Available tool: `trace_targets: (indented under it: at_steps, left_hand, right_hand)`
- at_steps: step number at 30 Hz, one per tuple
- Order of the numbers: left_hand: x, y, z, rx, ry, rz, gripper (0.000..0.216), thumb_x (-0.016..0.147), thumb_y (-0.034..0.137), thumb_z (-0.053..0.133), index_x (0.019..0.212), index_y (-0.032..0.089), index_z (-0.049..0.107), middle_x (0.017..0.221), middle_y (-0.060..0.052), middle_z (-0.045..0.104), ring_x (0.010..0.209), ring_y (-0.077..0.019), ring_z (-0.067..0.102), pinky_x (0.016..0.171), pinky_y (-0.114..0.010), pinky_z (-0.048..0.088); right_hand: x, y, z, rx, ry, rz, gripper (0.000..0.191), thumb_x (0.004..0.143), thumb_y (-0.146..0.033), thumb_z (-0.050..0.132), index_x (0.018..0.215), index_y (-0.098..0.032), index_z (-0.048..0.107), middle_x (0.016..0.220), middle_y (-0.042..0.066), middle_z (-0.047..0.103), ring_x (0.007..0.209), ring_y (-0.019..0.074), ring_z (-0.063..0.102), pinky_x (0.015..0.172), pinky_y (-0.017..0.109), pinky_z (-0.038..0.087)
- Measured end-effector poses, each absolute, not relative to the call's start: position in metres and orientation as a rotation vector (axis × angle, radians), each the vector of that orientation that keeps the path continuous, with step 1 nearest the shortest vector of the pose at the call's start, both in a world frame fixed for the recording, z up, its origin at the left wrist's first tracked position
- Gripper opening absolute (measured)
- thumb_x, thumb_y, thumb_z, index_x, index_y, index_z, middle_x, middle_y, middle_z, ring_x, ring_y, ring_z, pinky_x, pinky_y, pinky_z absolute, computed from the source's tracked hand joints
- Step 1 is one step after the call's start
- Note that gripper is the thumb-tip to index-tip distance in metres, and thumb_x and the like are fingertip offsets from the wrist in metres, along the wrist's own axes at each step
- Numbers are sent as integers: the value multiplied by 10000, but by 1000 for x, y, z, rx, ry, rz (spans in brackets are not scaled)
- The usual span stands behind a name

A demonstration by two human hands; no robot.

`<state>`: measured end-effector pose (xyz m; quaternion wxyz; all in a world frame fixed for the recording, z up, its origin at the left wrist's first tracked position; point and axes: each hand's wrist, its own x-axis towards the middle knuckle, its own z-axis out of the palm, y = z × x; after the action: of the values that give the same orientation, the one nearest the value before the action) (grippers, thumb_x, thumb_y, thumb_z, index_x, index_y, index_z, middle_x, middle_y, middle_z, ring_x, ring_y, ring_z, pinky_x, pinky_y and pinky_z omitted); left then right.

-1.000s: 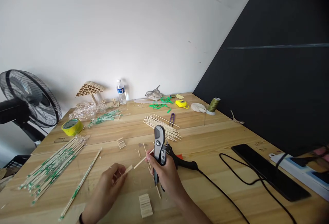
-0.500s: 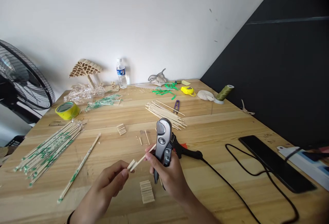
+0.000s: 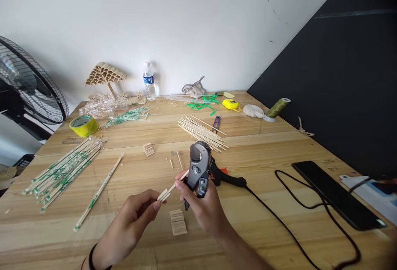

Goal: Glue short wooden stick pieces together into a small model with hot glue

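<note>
My right hand is closed round a grey and black hand cutter, held upright above the wooden table, and its fingertips also pinch a thin bamboo stick that slants down to the left. My left hand pinches a short cut wooden piece against the lower end of that stick. A small stack of cut pieces lies on the table just below both hands.
A black glue gun with its cord lies right of my hands. Bare sticks, wrapped chopsticks, yellow tape, a water bottle, a thread spool, a phone and a fan surround the work spot.
My left hand lifted the short piece from the table up to the stick's lower end. The view shifted so the table's things sit higher and further right.
</note>
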<state>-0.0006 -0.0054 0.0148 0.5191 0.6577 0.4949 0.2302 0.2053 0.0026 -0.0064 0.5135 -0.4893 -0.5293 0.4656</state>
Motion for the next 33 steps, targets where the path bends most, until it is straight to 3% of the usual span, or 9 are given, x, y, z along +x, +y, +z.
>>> trace_targets:
  at_steps: [8,12,16,22,29,33]
  left_hand:
    - [4,-6,12,1689,1291,633,527,994,610,473,740,169,610,613,37,366,565,-117,309,514,-239,260]
    - [-5,-5,12,1797,1375,784,490,999,547,506,701,170,597,591,35,414,535,-107,357,499,-223,288]
    - [-17,-2,14,1872,1443,988,426,1002,498,530,792,162,690,597,24,485,519,-112,409,478,-216,320]
    - [-16,-8,16,2100,1362,1117,337,1016,376,555,778,174,680,566,30,532,484,-106,463,470,-198,364]
    - [-13,-14,10,2240,1212,1099,292,1044,388,519,956,189,714,738,-14,729,558,-123,617,533,-192,456]
    - [-13,-13,13,2260,1238,1107,276,1033,354,533,878,181,682,648,12,661,509,-112,560,495,-192,415]
  right_hand:
    - [201,-1,3,-1118,-1420,1038,276,1003,-409,585,858,-186,659,726,1,613,638,152,558,649,266,476]
    - [208,3,-2,-1027,-1621,798,105,947,-173,581,1007,-211,658,918,36,684,827,194,639,782,301,497]
    - [218,10,-14,-1039,-1827,494,538,718,12,546,1198,-227,589,1139,87,673,1068,278,618,947,412,476]
    - [210,11,-13,-1163,-1967,306,531,680,29,540,1153,-210,585,1087,105,660,1018,305,604,903,451,477]
    - [200,6,-8,-1047,-2011,237,472,736,16,563,1147,-213,591,1123,104,675,1023,289,619,920,433,462]
    - [199,5,-10,-1069,-1991,212,436,728,29,562,1092,-206,609,1070,95,679,961,272,616,878,400,458]
